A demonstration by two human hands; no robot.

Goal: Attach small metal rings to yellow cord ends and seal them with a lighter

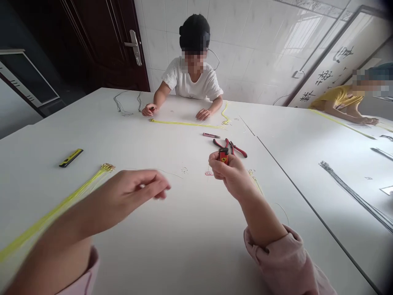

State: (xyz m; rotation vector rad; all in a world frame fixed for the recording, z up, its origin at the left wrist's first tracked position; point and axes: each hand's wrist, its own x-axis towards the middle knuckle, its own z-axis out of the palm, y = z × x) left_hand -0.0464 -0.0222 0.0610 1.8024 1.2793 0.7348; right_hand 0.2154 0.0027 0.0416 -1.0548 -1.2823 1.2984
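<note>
My right hand (231, 172) is raised over the white table (172, 246) and grips a red lighter (223, 155) upright, thumb on top. My left hand (135, 192) hovers to the left with fingers pinched together on something thin; a fine wire (166, 172) runs from it to the right across the table. A bundle of yellow wires with metal tips (70, 198) lies along the table under my left forearm.
Red-handled pliers (231, 147) and a small pen-like tool (211, 135) lie beyond my right hand. A yellow-black utility knife (71, 157) lies far left. A person opposite (190, 78) handles a yellow wire (184, 123). Another person (346, 102) works at right, near black wires (356, 194).
</note>
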